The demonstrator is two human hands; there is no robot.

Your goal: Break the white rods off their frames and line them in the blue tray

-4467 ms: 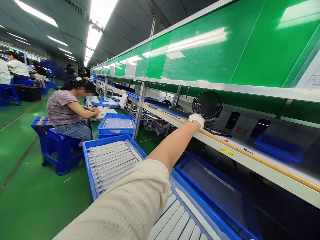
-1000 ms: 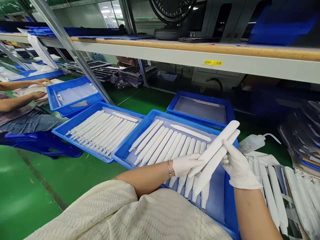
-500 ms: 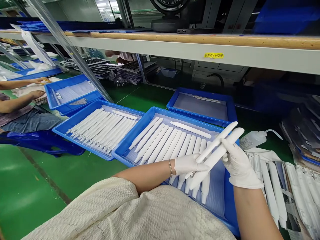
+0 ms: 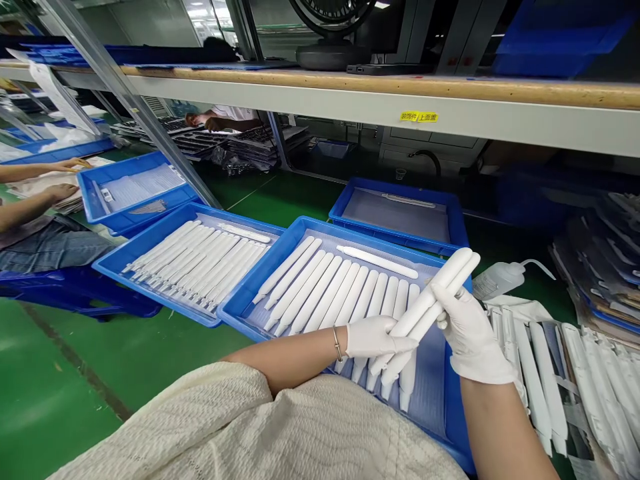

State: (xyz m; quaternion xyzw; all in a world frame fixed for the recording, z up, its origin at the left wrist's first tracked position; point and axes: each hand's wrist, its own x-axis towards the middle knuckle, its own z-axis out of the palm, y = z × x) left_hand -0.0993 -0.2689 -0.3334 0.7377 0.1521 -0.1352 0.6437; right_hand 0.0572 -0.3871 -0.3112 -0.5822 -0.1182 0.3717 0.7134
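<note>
My left hand (image 4: 375, 336) and my right hand (image 4: 473, 330), both in white gloves, are closed around a pair of long white plastic strips (image 4: 429, 293) with rounded ends. The left grips them near their lower end, the right near the upper end. Side by side, the two strips slant over a blue tray (image 4: 453, 420). Inside this tray, similar white strips (image 4: 333, 287) lie in a slanted row, and one more lies crosswise along the far side. My hands and the held strips hide part of the row.
To the left, another blue tray (image 4: 107, 262) holds narrower white parts; a further blue tray (image 4: 463, 227) stands behind. On the right are a squeeze bottle (image 4: 500, 279) and wrapped white strips (image 4: 547, 380). A shelf edge (image 4: 350, 93) crosses above. Another person's hands (image 4: 63, 191) work far left.
The two strips in my hands, earlier spread slightly apart at an angle, now lie close together and nearly parallel. The camera view has shifted a little.
</note>
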